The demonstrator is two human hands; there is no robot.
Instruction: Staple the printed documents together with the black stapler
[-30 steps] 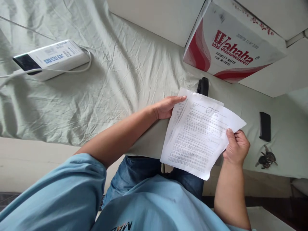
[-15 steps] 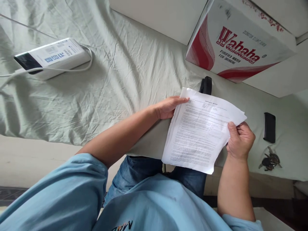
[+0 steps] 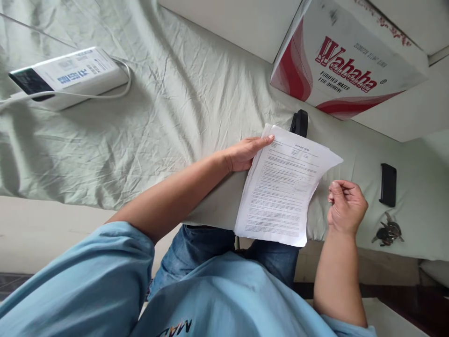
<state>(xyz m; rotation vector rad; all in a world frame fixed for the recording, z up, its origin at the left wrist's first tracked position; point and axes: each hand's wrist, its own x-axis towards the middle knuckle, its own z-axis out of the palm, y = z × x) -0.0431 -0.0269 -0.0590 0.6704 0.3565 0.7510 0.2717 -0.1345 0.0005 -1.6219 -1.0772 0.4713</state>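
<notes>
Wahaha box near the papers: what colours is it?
The Wahaha box is white with red swirls and red lettering, seen in the head view.
</notes>
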